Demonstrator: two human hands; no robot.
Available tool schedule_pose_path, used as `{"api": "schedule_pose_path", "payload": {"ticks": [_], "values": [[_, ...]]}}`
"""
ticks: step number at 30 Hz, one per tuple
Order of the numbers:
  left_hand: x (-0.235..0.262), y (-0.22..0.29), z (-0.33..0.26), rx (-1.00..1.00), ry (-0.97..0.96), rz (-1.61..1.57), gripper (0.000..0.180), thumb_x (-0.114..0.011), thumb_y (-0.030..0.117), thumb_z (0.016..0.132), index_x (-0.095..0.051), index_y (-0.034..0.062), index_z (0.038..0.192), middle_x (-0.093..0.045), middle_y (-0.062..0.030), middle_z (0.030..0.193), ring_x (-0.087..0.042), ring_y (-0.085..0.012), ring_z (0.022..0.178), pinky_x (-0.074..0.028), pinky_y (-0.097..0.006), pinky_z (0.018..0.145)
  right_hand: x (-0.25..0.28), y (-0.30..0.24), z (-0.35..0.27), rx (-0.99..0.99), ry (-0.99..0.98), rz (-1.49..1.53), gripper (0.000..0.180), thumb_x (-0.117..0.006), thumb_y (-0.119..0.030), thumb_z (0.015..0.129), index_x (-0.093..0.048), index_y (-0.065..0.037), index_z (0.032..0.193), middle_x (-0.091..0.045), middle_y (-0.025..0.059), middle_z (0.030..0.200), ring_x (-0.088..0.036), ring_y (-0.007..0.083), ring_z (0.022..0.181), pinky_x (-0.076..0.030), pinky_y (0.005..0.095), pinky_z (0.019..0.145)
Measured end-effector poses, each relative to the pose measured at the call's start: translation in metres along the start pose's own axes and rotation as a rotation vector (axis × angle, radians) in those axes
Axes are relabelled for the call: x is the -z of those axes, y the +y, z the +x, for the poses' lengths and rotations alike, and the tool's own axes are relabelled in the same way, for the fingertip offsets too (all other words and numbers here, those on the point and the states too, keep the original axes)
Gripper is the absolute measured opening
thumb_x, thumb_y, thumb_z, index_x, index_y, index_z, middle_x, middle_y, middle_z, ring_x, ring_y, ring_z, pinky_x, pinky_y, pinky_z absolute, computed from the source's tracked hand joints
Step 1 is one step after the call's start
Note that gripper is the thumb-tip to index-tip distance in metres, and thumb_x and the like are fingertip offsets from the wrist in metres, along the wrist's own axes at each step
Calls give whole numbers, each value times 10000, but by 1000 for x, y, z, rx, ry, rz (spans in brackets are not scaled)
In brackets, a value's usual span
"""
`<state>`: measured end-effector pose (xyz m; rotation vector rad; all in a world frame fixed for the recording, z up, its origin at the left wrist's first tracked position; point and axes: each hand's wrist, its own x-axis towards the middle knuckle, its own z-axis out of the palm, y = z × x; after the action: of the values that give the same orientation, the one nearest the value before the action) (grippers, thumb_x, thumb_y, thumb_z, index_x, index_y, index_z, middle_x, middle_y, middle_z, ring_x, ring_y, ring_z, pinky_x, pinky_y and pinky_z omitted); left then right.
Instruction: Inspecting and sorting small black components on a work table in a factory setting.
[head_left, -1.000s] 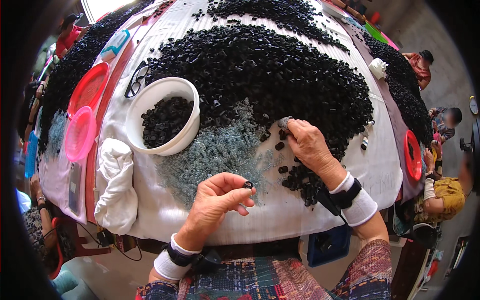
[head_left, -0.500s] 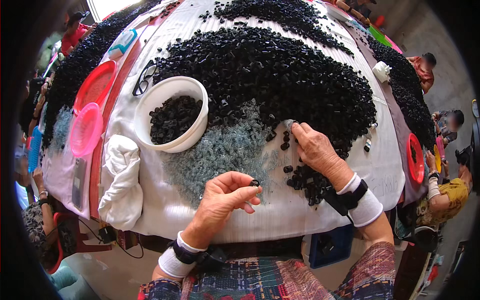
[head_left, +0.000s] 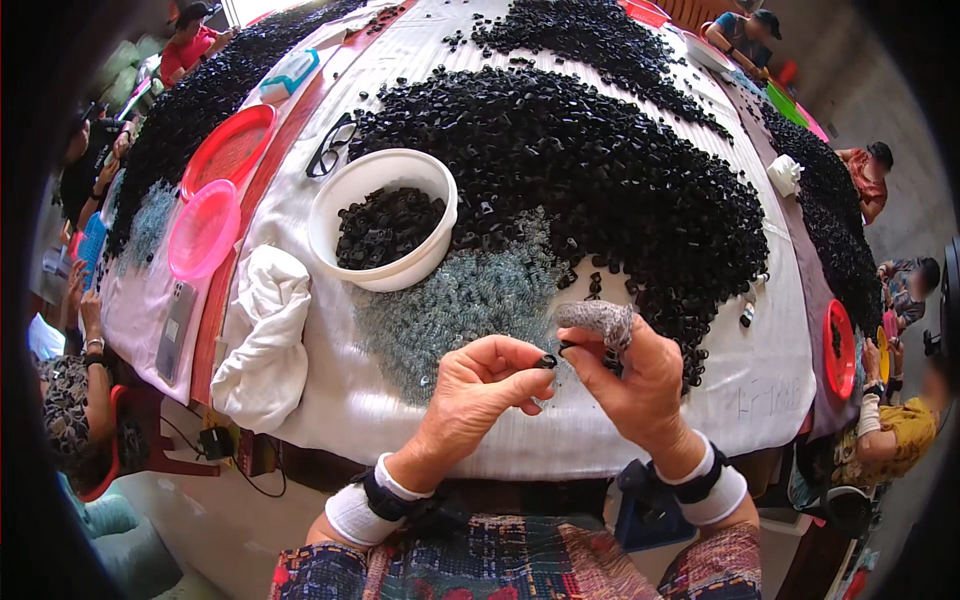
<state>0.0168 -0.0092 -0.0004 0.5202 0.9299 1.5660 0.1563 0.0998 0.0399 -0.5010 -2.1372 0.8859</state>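
Note:
Between the thumb and index finger of my left hand (head_left: 470, 392) is a small black plastic piece (head_left: 546, 361). My right hand (head_left: 642, 392) faces it closely, pinching another small black part (head_left: 567, 346); a grey knitted-looking wrap (head_left: 605, 322) covers its index finger. The two hands are slightly apart, above the cloth's near side. Just beyond them spreads a heap of pale, shiny, spring-like pieces (head_left: 450, 315). A large pile of black plastic pieces (head_left: 570, 160) lies behind that. To the left, a white bowl (head_left: 447, 225) contains more black pieces.
A bunched white cloth (head_left: 262, 345) lies at the left, near a phone (head_left: 176, 330), a pink basket (head_left: 204, 230) and a red tray (head_left: 232, 150). Black glasses (head_left: 330, 148) rest behind the bowl. Other people sit along both sides, one in a yellow top (head_left: 905, 440).
My right hand has come back from the black pile toward my left hand, now with a small black part. The left hand keeps its piece. The view has shifted slightly.

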Motion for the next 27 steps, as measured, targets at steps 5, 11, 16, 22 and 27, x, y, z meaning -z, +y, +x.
{"api": "schedule_pose_path", "payload": {"ticks": [5, 11, 16, 22, 27], "values": [[-7, 3, -7, -60, 38, 73, 181, -698, 66, 839, -627, -18, 983, -674, -80, 860, -655, -126, 770, -544, -232, 629, -9, -3, -14, 31, 60, -12, 296, -717, 36, 735, -661, -33, 1018, -698, 83, 867, -682, 160, 718, -545, 264, 631], [-9, -3, -9, -85, 62, 145, 199, -720, 75, 824, -634, -13, 980, -681, -62, 872, -642, -89, 773, -537, -220, 636, -14, -5, -19, 35, 108, -30, 274, -710, 43, 750, -663, -25, 1011, -692, 107, 863, -686, 176, 734, -547, 273, 641], [-10, -7, -9, -115, 91, 182, 191, -717, 66, 824, -638, -17, 977, -686, -78, 868, -649, -105, 774, -538, -225, 640, -15, -5, -22, 3, 131, -59, 259, -714, 47, 745, -668, -19, 991, -690, 114, 859, -686, 187, 737, -545, 278, 652], [-10, -8, -9, -112, 120, 209, 178, -713, 52, 823, -648, -24, 971, -691, -98, 873, -662, -130, 792, -544, -236, 647, -20, -3, -27, -45, 152, -75, 239, -716, 42, 744, -670, -12, 972, -689, 119, 850, -687, 206, 733, -537, 283, 634], [-6, -12, -7, -97, 110, 185, 180, -712, 63, 827, -652, -24, 972, -692, -97, 875, -666, -137, 799, -545, -240, 646, -22, 1, -28, -20, 141, -116, 224, -709, 41, 749, -669, -5, 964, -680, 130, 832, -682, 226, 713, -531, 290, 622]]}}
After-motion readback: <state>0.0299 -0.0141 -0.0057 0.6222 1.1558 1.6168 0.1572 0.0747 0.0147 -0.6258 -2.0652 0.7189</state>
